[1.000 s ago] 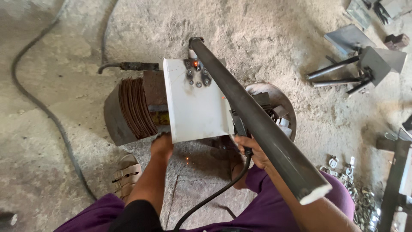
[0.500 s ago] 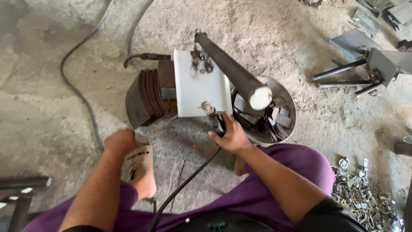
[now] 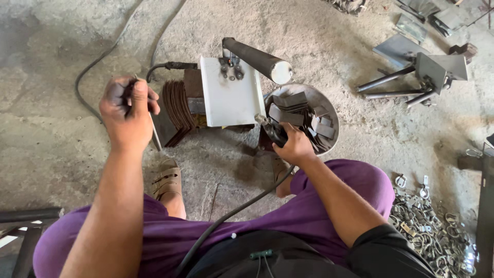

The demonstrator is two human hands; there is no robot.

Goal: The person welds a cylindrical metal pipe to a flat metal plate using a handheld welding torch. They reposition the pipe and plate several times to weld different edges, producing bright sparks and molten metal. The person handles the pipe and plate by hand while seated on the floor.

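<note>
Centrally, a white metal plate (image 3: 230,98) stands upright on the concrete floor (image 3: 62,139) and serves as the reference point. A dark round tube (image 3: 257,58) is attached at the plate's top edge and projects toward the right, ending in a pale cut face. Small nuts or bolts sit on the plate just below the tube's root.

Right hand (image 3: 294,145): positioned at the lower right corner of the plate, fingers clamped around the dark handle of a welding electrode holder (image 3: 272,131). The holder's tip is at or very near the plate's lower right edge; actual contact cannot be confirmed. A black cable (image 3: 231,216) runs from the holder down across the purple trousers (image 3: 329,185).

Left hand (image 3: 126,110): raised to the left of the plate, well apart from it, fingers closed in a fist around a thin rod (image 3: 154,133) that extends down below the hand.

Surroundings, relative to the plate:
- Directly left, a stack of rust-brown curved sheet pieces (image 3: 177,105) leans against its side.
- Directly right, a round metal bowl (image 3: 329,105) holds flat grey steel pieces (image 3: 290,108).
- Below left, a sandalled foot (image 3: 165,180) rests on the floor.
- Far right, grey bracket assemblies with rods (image 3: 411,77) lie on the floor.
- Lower right, a heap of small bright metal clamps (image 3: 437,231) lies on the floor.
- Upper left, a second dark cable (image 3: 98,62) curves across the floor.
</note>
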